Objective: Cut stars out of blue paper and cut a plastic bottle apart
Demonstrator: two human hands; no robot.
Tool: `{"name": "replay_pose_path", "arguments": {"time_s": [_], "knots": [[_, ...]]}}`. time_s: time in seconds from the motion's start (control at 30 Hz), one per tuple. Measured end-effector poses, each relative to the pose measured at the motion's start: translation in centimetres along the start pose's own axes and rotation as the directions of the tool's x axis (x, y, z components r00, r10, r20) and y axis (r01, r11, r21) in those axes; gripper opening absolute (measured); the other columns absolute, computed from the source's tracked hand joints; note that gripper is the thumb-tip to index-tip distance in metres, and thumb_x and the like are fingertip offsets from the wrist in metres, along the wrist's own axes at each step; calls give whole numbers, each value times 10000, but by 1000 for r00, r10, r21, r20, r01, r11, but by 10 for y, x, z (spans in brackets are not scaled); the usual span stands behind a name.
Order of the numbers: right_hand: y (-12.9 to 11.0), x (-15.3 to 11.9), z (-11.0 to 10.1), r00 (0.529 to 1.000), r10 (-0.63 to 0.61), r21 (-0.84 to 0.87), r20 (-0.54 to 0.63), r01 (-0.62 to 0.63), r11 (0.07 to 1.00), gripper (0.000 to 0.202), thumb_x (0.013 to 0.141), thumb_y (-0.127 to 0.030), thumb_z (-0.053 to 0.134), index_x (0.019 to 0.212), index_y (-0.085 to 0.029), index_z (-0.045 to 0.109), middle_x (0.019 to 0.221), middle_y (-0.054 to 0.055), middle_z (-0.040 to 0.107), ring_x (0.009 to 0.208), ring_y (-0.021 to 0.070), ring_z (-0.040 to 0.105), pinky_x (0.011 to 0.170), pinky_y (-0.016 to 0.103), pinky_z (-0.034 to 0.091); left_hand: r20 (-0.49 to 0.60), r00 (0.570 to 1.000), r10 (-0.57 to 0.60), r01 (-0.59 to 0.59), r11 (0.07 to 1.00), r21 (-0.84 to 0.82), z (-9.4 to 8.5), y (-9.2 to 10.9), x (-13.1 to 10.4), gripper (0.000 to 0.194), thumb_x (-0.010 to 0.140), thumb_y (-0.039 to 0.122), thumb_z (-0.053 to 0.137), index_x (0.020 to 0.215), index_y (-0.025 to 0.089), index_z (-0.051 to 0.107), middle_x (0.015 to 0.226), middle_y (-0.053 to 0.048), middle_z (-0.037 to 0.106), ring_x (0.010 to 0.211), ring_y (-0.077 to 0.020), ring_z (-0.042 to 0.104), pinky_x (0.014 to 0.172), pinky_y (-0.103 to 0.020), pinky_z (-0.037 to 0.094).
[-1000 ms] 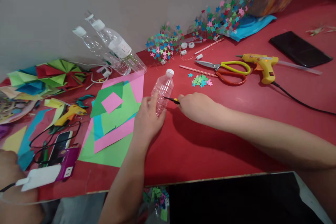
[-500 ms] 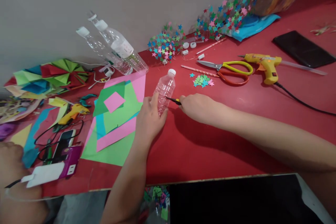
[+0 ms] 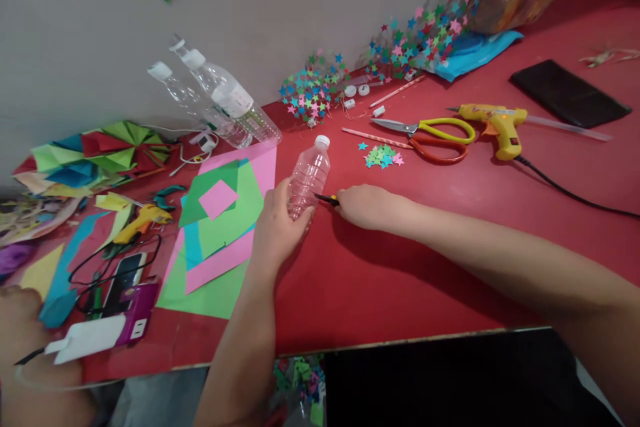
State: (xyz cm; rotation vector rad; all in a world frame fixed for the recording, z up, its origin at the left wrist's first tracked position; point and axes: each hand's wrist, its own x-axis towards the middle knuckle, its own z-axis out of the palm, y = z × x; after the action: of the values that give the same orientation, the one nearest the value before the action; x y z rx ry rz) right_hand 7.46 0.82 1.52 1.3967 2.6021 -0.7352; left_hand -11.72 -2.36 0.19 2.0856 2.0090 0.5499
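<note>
One left hand (image 3: 277, 227) wrapped its fingers around the base of one clear plastic bottle (image 3: 307, 177) lying at table centre; the right hand (image 3: 363, 205), at its 3 o'clock, pinched one black-and-yellow cutter (image 3: 326, 198) against the bottle's side. Beyond, at 1 o'clock, lay two scissors (image 3: 430, 133) and one glue gun (image 3: 495, 123); at 11 o'clock, two more bottles (image 3: 220, 103).

My left grip (image 3: 277, 230) wrapped round a clear ribbed plastic bottle (image 3: 307, 177) lying on the red tabletop (image 3: 400, 280), my right grip (image 3: 363, 205) pressing a black-and-yellow-handled tool (image 3: 326, 199) against its side, yellow-handled scissors (image 3: 430, 128) beyond
</note>
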Motion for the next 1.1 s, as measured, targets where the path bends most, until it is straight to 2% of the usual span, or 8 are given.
{"name": "replay_pose_path", "arguments": {"time_s": [0.13,0.2,0.33,0.47,0.6,0.7,0.93,1.1], "knots": [[4,-6,-3,999,-12,-13,-41,12,1000,295,984,-211,410,1051,-89,671,944,186,740,868,280,720,648,312,469,29,988,-151,153,949,-275,-1,-13,2,559,788,448,668,1239,207,442,1172,-108,605,1008,-248,650,912,-440,526],[2,-10,-3,995,-28,-55,-99,23,998,286,980,-171,404,1065,-74,660,929,191,736,878,286,718,656,317,465,27,985,-169,170,940,-297,-3,-16,2,503,792,493,649,1167,206,476,1120,-93,618,1044,-255,638,943,-447,509],[-6,-19,-4,987,-76,-156,-139,54,986,279,955,-80,403,1081,-45,650,913,196,734,868,289,721,634,315,473,-38,997,-72,71,997,-8,-7,-9,-2,415,861,427,548,1172,152,555,1141,-146,585,1120,-310,586,1000,-494,468],[-13,-25,-5,986,-88,-217,-138,57,975,311,928,-16,387,1105,-16,643,905,210,736,851,275,726,636,307,494,-66,997,-27,42,966,254,-3,8,-7,557,909,348,453,1379,52,417,1155,-229,566,1104,-368,584,949,-541,483],[-14,-26,-2,988,-83,-217,-130,53,975,332,932,-4,362,1112,-2,640,925,232,732,903,290,729,665,314,516,-24,1000,-7,16,924,381,2,21,-8,742,804,377,624,1416,46,364,1137,-238,553,1000,-379,613,814,-510,535],[-14,-20,3,991,-42,-180,-130,18,983,362,939,-4,332,1149,-7,626,976,236,729,954,311,724,688,349,536,-47,999,-6,24,915,402,1,24,-7,610,785,297,607,1332,74,451,1099,-216,567,949,-358,628,788,-486,538],[-19,4,14,990,-9,-144,-141,-11,990,323,938,-26,369,1126,-35,630,975,219,741,937,309,736,690,361,554,-70,984,-164,172,974,149,-9,6,4,542,753,388,664,1225,166,519,1039,-140,658,952,-313,658,845,-455,520],[-15,1,21,981,-32,-152,-191,3,988,296,934,-43,381,1119,-41,612,885,202,742,892,299,740,664,349,548,47,955,-293,296,952,-83,-15,-11,7,551,739,443,690,1204,211,509,942,-60,681,890,-252,677,867,-422,517]]}}
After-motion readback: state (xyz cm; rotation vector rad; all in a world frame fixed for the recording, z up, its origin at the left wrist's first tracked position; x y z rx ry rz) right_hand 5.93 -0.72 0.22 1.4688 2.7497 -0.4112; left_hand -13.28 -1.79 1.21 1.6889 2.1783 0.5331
